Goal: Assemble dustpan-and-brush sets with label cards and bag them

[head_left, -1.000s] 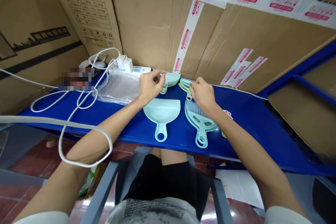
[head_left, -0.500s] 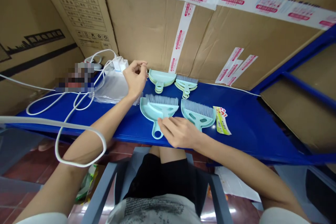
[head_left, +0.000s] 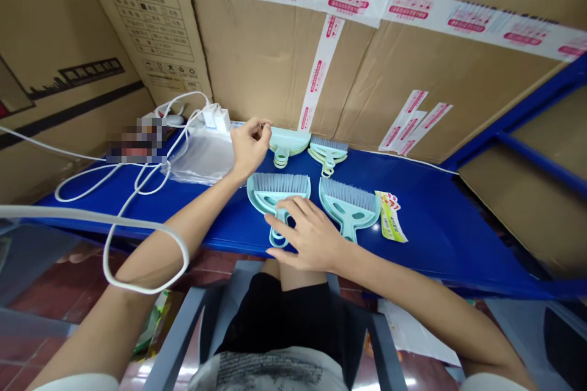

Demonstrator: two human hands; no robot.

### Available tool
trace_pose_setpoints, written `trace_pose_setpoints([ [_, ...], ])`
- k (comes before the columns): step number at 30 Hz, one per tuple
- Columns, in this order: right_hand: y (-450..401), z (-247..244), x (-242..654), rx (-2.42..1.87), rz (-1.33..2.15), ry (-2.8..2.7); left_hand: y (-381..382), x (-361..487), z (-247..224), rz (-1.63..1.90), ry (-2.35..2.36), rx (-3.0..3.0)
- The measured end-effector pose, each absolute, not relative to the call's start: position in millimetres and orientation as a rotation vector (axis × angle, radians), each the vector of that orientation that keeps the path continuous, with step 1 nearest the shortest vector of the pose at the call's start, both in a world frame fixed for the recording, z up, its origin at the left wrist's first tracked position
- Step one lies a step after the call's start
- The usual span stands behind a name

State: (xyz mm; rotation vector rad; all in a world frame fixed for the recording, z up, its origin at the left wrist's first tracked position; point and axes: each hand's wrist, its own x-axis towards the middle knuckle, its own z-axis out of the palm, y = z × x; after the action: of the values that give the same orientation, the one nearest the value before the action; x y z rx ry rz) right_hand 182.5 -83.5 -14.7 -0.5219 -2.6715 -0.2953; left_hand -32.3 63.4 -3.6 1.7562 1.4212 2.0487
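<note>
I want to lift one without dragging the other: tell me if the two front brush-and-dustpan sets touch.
Apart. The head view shows blue table between the left set and the right set, along their facing rims.

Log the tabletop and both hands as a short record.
Left hand: raised, fingers curled, near dustpan stack
Right hand: fingers spread at left front set; contact unclear
Front row: left front set, right front set, each a brush on a dustpan
Back row: dustpan stack, brush stack
Right side: printed card
Left side: clear plastic bags, white chargers
</note>
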Motion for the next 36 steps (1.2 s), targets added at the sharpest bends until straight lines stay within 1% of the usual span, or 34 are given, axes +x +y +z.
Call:
trace_pose_setpoints([
  [3, -82, -22, 181, -0.635, -0.301, -2.733, 64, -32, -4, 1.956, 1.430, 1.814],
  [9, -92, -38, 170, -0.615, -0.462, -2.786, 68, -33, -11, 1.685, 1.511, 2.111],
  [11, -94, -32, 170, -0.602, -0.446, -2.760, 70, -33, -13, 1.599, 1.532, 2.232],
  [14, -80, -2, 180, -0.690, -0.279, -2.698, 71, -32, -16, 1.466, 1.538, 2.383],
  [16, -54, 24, 194, -1.004, -0.240, -2.597, 72, -32, -18, 1.405, 1.548, 2.436],
  [19, -2, 51, 217, -1.620, -0.290, -2.505, 71, -30, -18, 1.374, 1.545, 2.463],
  [21, 31, 52, 229, -1.776, -0.283, -2.536, 69, -29, -17, 1.418, 1.523, 2.459],
  [23, 56, 41, 237, -1.797, -0.175, -2.624, 68, -28, -16, 1.485, 1.507, 2.439],
  [26, 75, 22, 239, -1.692, -0.026, -2.705, 67, -29, -15, 1.536, 1.495, 2.425],
  [29, 81, 12, 238, -1.645, -0.003, -2.657, 68, -30, -16, 1.563, 1.483, 2.428],
  [36, 78, 11, 237, -1.633, -0.001, -2.640, 72, -31, -20, 1.575, 1.452, 2.454],
])
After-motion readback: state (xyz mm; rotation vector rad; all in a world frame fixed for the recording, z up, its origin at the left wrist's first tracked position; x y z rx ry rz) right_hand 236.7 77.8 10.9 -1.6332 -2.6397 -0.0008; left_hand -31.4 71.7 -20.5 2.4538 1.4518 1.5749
